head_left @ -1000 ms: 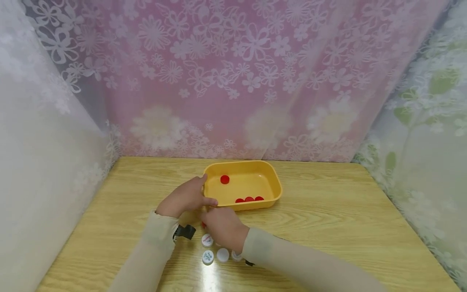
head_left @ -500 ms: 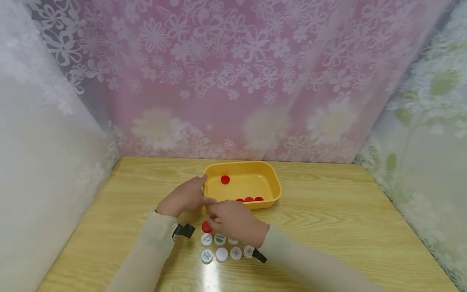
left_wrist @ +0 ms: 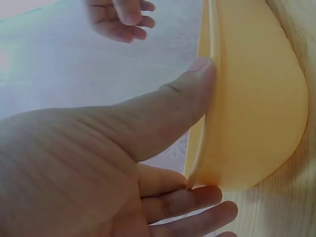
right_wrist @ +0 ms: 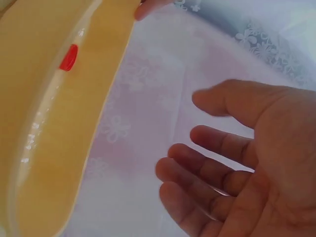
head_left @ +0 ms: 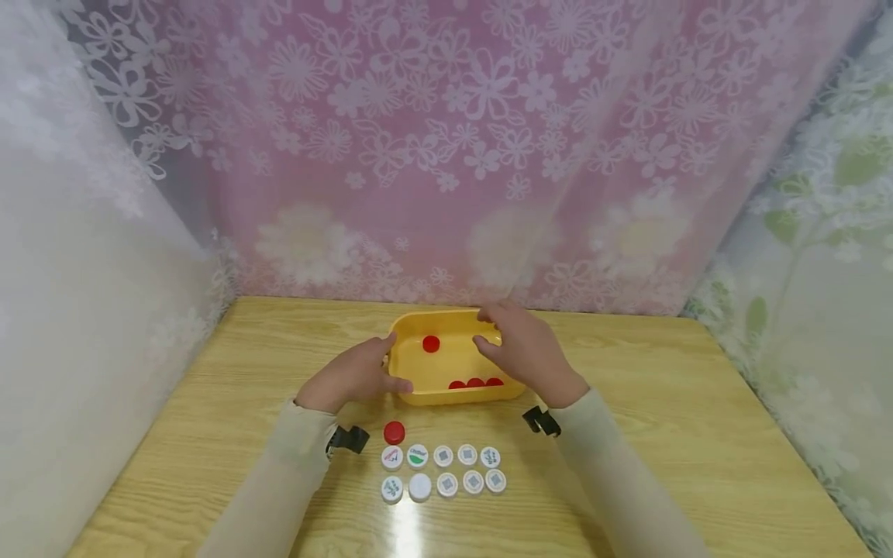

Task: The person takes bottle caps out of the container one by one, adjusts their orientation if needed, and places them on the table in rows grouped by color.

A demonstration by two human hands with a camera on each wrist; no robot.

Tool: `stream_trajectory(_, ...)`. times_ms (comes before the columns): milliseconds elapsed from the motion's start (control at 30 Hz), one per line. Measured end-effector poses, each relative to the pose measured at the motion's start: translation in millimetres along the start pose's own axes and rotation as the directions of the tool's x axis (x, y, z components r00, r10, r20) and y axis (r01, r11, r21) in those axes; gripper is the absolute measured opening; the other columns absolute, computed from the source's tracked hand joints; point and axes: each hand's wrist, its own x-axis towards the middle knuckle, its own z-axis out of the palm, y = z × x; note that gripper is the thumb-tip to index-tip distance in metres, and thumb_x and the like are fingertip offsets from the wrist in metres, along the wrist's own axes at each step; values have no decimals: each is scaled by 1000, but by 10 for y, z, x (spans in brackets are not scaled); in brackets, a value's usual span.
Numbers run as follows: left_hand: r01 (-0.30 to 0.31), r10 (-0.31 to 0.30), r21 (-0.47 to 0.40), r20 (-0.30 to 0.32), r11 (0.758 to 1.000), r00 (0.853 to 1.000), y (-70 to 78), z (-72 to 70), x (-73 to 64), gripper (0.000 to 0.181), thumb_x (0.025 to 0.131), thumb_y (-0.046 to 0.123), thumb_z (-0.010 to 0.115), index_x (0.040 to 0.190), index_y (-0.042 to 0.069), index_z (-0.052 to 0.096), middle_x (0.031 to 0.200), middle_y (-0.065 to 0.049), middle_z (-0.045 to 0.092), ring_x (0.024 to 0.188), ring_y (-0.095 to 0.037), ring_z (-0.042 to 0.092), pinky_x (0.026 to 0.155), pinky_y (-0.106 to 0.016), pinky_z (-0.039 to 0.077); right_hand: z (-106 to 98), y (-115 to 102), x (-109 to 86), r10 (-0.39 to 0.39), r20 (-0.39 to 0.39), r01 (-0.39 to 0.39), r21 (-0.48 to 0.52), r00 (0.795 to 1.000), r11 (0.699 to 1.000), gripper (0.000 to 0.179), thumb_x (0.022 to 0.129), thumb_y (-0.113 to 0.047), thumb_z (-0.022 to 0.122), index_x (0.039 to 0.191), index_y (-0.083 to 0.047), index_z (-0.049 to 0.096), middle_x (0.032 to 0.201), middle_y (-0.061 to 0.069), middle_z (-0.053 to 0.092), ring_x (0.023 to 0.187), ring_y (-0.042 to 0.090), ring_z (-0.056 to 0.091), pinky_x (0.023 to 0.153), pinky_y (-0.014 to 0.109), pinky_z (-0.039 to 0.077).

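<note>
My left hand (head_left: 349, 377) grips the left end of a yellow plastic basin (head_left: 460, 397). Its thumb lies against the rim and the fingers spread along the outer wall in the left wrist view. Over the basin's right part hovers my right hand (head_left: 530, 353), fingers loosely bent and nothing in them, as the right wrist view (right_wrist: 237, 163) also shows. Inside the basin a red bottle cap (head_left: 431, 343) lies at the back left, and three red caps (head_left: 476, 383) sit along the front wall, partly hidden by it. Another red cap (head_left: 394, 432) lies on the table before the basin.
Two rows of white caps (head_left: 446, 486), several with printed tops, lie on the wooden table (head_left: 649, 418) just in front of the red cap. A pink floral curtain (head_left: 446, 170) hangs behind the table, with pale cloth at both sides.
My right hand has left the spot beside the red cap on the table and moved right and up over the basin, uncovering the white caps. The left hand stays on the basin.
</note>
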Motion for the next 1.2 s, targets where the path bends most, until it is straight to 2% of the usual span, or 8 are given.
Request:
stream_trajectory(233,-7,7,-7,-10,1000,1000,-2,-9,-6,104,87,41,84,164,6,23,159,-19,43,142,-34,46,117,-54,39,84,122,-22,80,129,-80,-11,988,997,45,94,-34,78,128,-7,66,122,9,70,102,27,67,87,46,58)
stream_trajectory(333,-12,12,-12,-3,1000,1000,-3,3,-3,104,87,41,83,164,5,23,159,-19,43,142,-34,46,117,-54,38,138,165,-44,131,214,-130,-21,968,991,46,92,-34,79,126,-6,66,119,11,70,102,27,66,91,46,57)
stream_trajectory(467,1,-1,-7,-6,1000,1000,-5,14,-9,105,87,41,84,164,6,23,158,-17,45,143,-34,46,117,-54,39,169,192,-52,158,300,-159,-23,941,987,48,91,-34,79,124,-3,65,116,13,71,97,27,66,89,46,57)
stream_trajectory(733,4,-4,-8,-13,1000,1000,6,-1,-7,104,86,41,84,164,6,25,159,-16,45,144,-35,44,117,-55,38,160,236,-26,209,326,-191,-87,922,978,47,88,-38,81,119,-6,67,108,7,72,86,23,62,81,43,57)
stream_trajectory(1000,-12,11,-29,-27,999,1000,21,-15,-13,102,86,39,85,163,5,28,158,-16,45,143,-35,45,116,-56,39,185,250,24,240,387,-214,-110,890,971,40,86,-39,82,109,-9,68,92,1,66,78,21,57,74,38,53)
stream_trajectory(1100,-18,17,-24,-27,1000,999,12,-6,-5,102,86,39,85,163,5,28,158,-16,45,143,-35,46,116,-56,39,205,230,56,260,415,-234,-112,872,966,34,85,-38,84,98,-11,67,85,1,64,75,21,56,69,36,49)
stream_trajectory(1200,-22,21,-22,-27,1000,999,2,14,12,102,86,40,85,163,5,29,158,-16,45,143,-35,46,117,-56,38,251,208,99,277,458,-236,-144,845,961,31,86,-36,83,91,-11,66,81,3,62,73,22,57,68,34,46)
